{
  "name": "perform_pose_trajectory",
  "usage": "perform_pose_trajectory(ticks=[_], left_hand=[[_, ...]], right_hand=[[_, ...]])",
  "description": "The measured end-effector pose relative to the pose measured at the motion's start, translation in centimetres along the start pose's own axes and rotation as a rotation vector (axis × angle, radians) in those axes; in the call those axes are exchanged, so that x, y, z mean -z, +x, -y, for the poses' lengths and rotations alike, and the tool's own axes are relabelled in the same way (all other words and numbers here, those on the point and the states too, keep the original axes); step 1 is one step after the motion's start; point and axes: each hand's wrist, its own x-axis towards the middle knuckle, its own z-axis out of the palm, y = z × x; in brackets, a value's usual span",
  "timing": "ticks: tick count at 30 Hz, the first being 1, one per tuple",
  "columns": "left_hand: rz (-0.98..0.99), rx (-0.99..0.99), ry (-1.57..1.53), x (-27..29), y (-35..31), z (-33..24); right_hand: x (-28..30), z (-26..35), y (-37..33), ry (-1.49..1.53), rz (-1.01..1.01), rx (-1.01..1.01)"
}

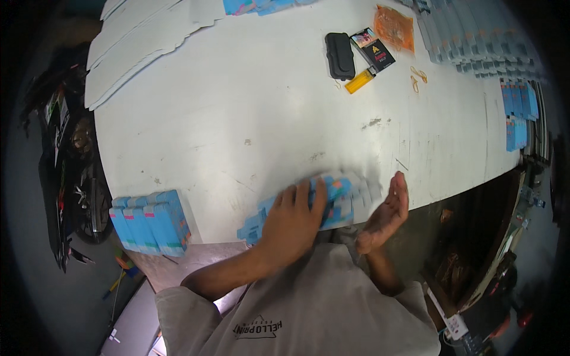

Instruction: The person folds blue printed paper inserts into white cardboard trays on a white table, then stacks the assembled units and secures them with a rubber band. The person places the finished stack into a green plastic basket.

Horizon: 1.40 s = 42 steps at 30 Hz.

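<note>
A loose, fanned-out pile of blue-and-white printed paper pieces, like flat cartons (338, 207), lies at the table's near edge, its right end smeared by motion. My left hand (294, 216) rests over the left part of this pile, fingers spread across the top; its thumb is hidden. Just beyond the pile's right end, my right hand (386, 216) is raised with its fingers stretched out and its palm turned toward the pile. Nothing shows in that hand.
Neat blue bundles (148, 222) stand at the white table's (214, 136) near left corner. White sheets (136, 44) lie far left. Toward the back right are a black case (339, 56), yellow lighter (360, 81), black pack (377, 54), orange packet (394, 29) and rows of grey stacks (475, 35).
</note>
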Motion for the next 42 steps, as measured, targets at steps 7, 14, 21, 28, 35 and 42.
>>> perform_pose_trajectory(ticks=[7,14,21,28,35,42], left_hand=[[-0.055,-0.150,0.099,-0.5,-1.0,0.1],[0.103,-0.150,-0.024,-0.7,-0.2,2.1],[0.093,-0.191,-0.047,-0.5,0.1,2.9],[0.228,0.136,-0.846,2.1,1.5,7.2],[0.066,0.074,-0.846,1.4,1.7,8.7],[0.106,0.230,-0.990,0.8,1.2,9.6]], right_hand=[[4.6,1.7,3.1,-0.313,0.707,0.131],[3.8,-0.4,1.6,-0.309,0.736,-0.096],[1.7,3.3,5.1,-0.498,0.884,0.040],[0.9,3.0,4.3,-0.498,0.925,-0.041],[0.7,3.1,5.5,-0.456,0.955,-0.053],[-0.9,2.9,7.6,-0.370,1.035,-0.028]])
